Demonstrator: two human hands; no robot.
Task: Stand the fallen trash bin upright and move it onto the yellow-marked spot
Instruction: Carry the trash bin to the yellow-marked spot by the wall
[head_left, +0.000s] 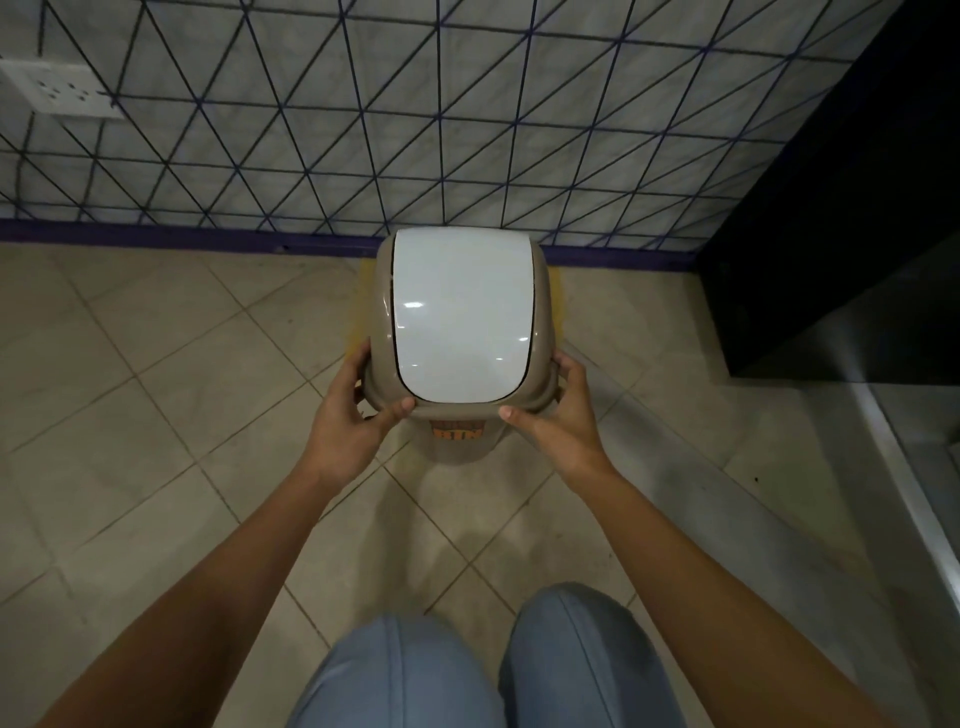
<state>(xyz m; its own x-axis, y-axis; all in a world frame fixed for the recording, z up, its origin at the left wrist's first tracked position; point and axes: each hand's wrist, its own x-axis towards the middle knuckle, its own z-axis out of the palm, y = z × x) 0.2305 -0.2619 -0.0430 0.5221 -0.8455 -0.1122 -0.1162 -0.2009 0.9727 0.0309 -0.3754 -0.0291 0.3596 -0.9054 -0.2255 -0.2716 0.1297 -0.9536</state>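
The trash bin (462, 317) stands upright near the wall, a taupe body with a white swing lid and an orange label low on its front. Yellow marking (362, 306) shows on the floor at both sides of the bin, mostly hidden beneath it. My left hand (350, 410) grips the bin's near left rim, thumb on top. My right hand (558, 410) grips the near right rim in the same way. I cannot tell whether the bin's base touches the floor.
A tiled wall with a dark triangle pattern (363, 130) and a purple skirting strip (156, 239) is right behind the bin. A black cabinet (841, 234) stands to the right. A wall socket (57, 91) is at upper left. My knees (483, 670) are below.
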